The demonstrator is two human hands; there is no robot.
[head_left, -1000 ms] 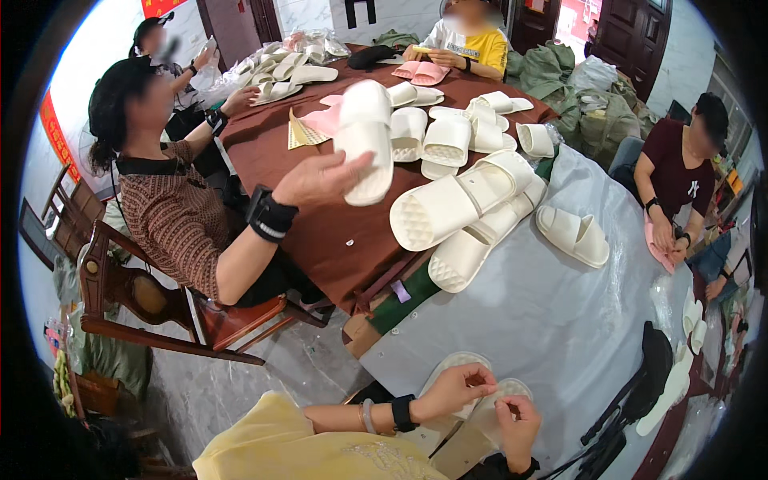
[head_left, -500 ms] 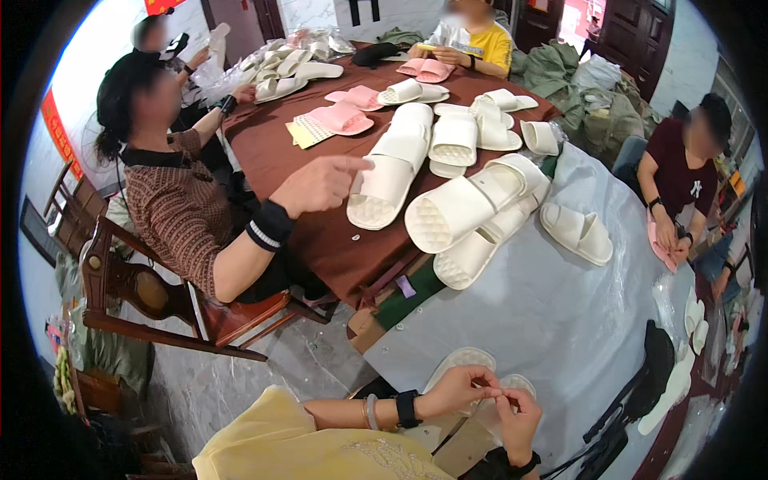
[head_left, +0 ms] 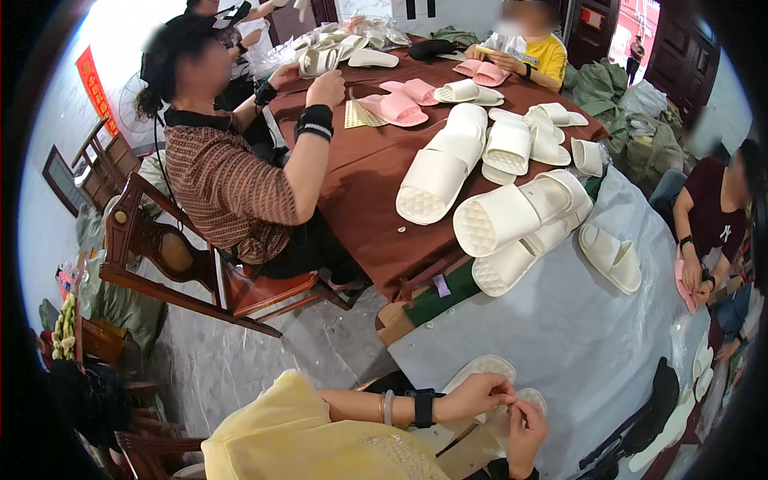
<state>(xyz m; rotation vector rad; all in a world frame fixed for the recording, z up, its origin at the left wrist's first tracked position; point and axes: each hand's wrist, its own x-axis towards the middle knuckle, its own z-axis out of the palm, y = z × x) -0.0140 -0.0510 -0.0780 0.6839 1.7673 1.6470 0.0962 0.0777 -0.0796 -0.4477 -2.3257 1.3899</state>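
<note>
My left hand [head_left: 476, 397] and my right hand [head_left: 526, 436] meet near the front edge of the grey-covered table. Both are closed in a pinch, fingertips together. Whatever they hold, if anything, is too small to make out. Beneath them lies a pair of white slippers, partly hidden by my hands; the toe of one slipper [head_left: 482, 366] shows beyond my left hand and that of the other slipper [head_left: 534, 397] beside my right. A watch and bracelets circle my left wrist.
Large white slippers [head_left: 432, 180] and pink slippers [head_left: 394, 110] cover the brown cloth [head_left: 352, 200]. A small white slipper [head_left: 610, 258] lies on the grey sheet [head_left: 560, 336]. A black strapped item [head_left: 648, 408] is at right. Co-workers sit around; a wooden chair [head_left: 168, 256] stands left.
My view has shifted, so the scene sits further right. The co-worker at left has drawn back a pointing hand and now has both hands by a white slipper. My hands stay pinched together.
</note>
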